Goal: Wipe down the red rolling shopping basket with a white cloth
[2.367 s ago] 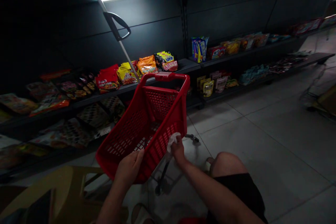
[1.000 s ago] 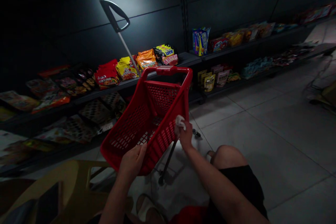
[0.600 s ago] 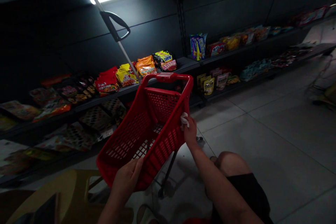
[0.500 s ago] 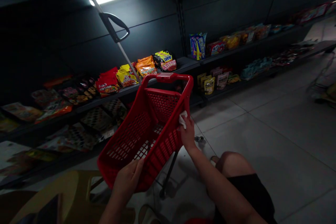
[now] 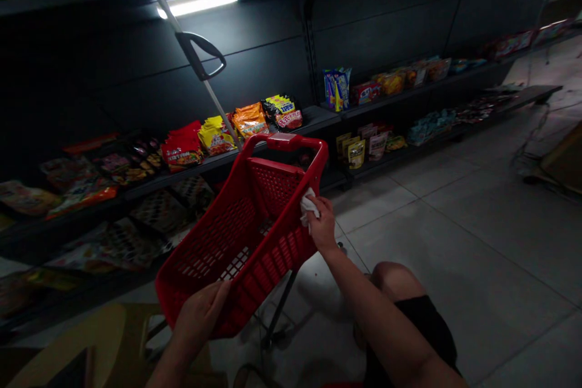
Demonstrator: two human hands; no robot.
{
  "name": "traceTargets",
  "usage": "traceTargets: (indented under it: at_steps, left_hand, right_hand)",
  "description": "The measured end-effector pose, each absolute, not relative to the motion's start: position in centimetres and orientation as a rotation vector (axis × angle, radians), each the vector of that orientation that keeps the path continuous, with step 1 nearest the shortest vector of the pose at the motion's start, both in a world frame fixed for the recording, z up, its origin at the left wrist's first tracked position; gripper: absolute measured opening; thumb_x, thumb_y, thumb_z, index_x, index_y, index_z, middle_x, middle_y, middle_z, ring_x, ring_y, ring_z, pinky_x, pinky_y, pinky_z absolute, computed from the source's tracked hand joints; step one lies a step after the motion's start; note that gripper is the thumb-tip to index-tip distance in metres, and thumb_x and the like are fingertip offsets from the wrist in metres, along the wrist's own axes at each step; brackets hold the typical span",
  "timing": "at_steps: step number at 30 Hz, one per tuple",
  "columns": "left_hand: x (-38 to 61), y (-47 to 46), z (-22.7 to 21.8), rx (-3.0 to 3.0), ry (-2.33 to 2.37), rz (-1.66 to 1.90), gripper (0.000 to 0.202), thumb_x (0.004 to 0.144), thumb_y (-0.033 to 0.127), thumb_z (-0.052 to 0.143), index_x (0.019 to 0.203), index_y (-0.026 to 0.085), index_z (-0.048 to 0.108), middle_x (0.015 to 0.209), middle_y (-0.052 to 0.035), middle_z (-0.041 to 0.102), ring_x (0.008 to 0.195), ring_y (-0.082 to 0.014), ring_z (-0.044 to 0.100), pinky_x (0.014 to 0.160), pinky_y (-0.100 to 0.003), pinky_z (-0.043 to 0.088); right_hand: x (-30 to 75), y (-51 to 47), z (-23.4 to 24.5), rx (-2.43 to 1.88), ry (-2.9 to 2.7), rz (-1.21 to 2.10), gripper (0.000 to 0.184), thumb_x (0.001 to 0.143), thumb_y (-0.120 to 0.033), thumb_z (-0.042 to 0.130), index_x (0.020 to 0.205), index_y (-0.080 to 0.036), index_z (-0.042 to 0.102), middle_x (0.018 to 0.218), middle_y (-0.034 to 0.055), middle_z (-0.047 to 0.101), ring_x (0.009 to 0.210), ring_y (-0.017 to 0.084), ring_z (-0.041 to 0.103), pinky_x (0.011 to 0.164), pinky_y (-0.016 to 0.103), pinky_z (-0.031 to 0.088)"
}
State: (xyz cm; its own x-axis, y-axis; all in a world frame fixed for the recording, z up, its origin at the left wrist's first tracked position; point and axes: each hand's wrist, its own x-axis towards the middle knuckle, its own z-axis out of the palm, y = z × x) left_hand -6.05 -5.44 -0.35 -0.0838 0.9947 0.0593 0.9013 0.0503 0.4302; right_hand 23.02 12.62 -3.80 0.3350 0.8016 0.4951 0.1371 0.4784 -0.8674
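Note:
A red plastic shopping cart [image 5: 277, 254] with slotted basket walls stands in front of me, its handle end facing away. My left hand [image 5: 202, 309] grips the near rim of the basket, with the fingertips hidden behind the rim. In my right hand [image 5: 322, 223] is a crumpled white tissue [image 5: 308, 205], which touches the outer side of the cart just below the handle. Through the basket's slotted floor, light patches of tile show.
Dark shelves [image 5: 313, 118] with snack packets [image 5: 250, 120] run behind the cart. A pole with a black grip [image 5: 200, 56] leans there. At lower left stands a yellowish stool [image 5: 97, 333] bearing a dark flat object. Grey floor tiles [image 5: 454, 254] extend right.
The cart and my left hand now appear slightly lower and further left. My right hand has shifted a little left with the tissue, more of which shows against the cart's side.

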Motion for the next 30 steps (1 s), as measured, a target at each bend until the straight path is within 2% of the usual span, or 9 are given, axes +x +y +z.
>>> traceTargets:
  at_steps: [5,11,13,16,20,23,26,28,30]
  left_hand:
    - [-8.2,-5.0,-0.7,1.957,2.064,0.502,0.052,0.093,0.056,0.037,0.086,0.023,0.077,0.103,-0.0057,0.079,0.101,-0.0233,0.072,0.092,-0.03,0.054]
    - [-9.3,-4.5,-0.5,1.93,2.029,0.515,0.056,0.093,0.059,0.037,0.091,0.021,0.077,0.105,-0.0072,0.078,0.102,-0.0236,0.071,0.096,-0.031,0.052]
    - [-9.3,-4.5,-0.4,1.914,2.044,0.54,0.055,0.092,0.06,0.038,0.093,0.021,0.077,0.107,-0.007,0.078,0.104,-0.0241,0.071,0.096,-0.031,0.052]
    - [-9.6,-4.4,0.2,1.897,2.052,0.529,0.056,0.091,0.062,0.037,0.088,0.022,0.077,0.101,-0.0059,0.079,0.099,-0.0248,0.072,0.093,-0.032,0.053]
    - [-8.8,-2.9,2.0,1.803,2.114,0.306,0.064,0.094,0.063,0.029,0.079,0.021,0.075,0.086,-0.0083,0.078,0.089,-0.0274,0.073,0.084,-0.035,0.054]
    - [-5.6,-0.1,3.5,1.873,2.177,0.317,0.061,0.096,0.059,0.03,0.105,0.019,0.074,0.11,-0.0102,0.076,0.109,-0.0274,0.069,0.097,-0.038,0.05]
    - [-0.7,3.6,4.4,2.03,2.027,0.582,0.061,0.1,0.052,0.021,0.13,0.017,0.061,0.136,-0.0086,0.065,0.129,-0.0194,0.057,0.112,-0.034,0.039]
    - [2.3,5.8,4.5,2.1,1.965,0.62,0.059,0.1,0.049,0.022,0.135,0.016,0.057,0.138,-0.0108,0.062,0.13,-0.0195,0.055,0.11,-0.034,0.04]
    - [4.4,7.2,4.3,2.044,2.091,0.507,0.056,0.102,0.048,0.02,0.132,0.019,0.056,0.126,-0.0123,0.069,0.115,-0.0223,0.065,0.097,-0.035,0.047]
  right_hand:
    - [22.4,12.4,-2.7,-0.938,-1.316,0.395,0.049,0.084,-0.015,0.055,0.132,-0.024,0.061,0.127,0.0091,0.052,0.122,0.022,0.05,0.109,0.04,0.041]
    - [22.0,12.4,-12.2,-1.095,-1.439,0.563,0.042,0.078,-0.013,0.053,0.118,-0.021,0.066,0.11,0.0075,0.057,0.102,0.021,0.055,0.097,0.039,0.049]
    - [22.1,12.2,-13.4,-1.116,-1.424,0.616,0.039,0.078,-0.013,0.052,0.113,-0.019,0.068,0.106,0.0071,0.058,0.1,0.021,0.056,0.095,0.039,0.049]
    - [22.4,12.2,-10.0,-1.083,-1.371,0.568,0.033,0.08,-0.015,0.054,0.108,-0.019,0.07,0.108,0.0078,0.058,0.106,0.022,0.055,0.1,0.041,0.047]
    - [22.6,12.9,-3.4,-0.962,-1.454,0.382,0.051,0.086,-0.019,0.056,0.136,-0.025,0.057,0.138,0.0096,0.045,0.13,0.024,0.045,0.114,0.042,0.038]
    - [22.5,13.0,-4.3,-0.97,-1.581,0.353,0.063,0.086,-0.022,0.059,0.148,-0.028,0.045,0.146,0.0104,0.039,0.136,0.027,0.04,0.115,0.044,0.036]
    - [22.2,12.4,-9.2,-1.0,-1.694,0.483,0.061,0.084,-0.019,0.059,0.144,-0.026,0.05,0.139,0.0108,0.048,0.128,0.027,0.047,0.11,0.044,0.042]
    - [22.0,12.1,-11.5,-1.015,-1.675,0.602,0.051,0.084,-0.017,0.055,0.135,-0.024,0.059,0.128,0.0096,0.056,0.119,0.024,0.053,0.104,0.041,0.047]
    - [22.0,12.4,-11.6,-1.019,-1.554,0.638,0.044,0.086,-0.017,0.052,0.128,-0.022,0.063,0.119,0.0085,0.059,0.113,0.023,0.055,0.102,0.04,0.048]
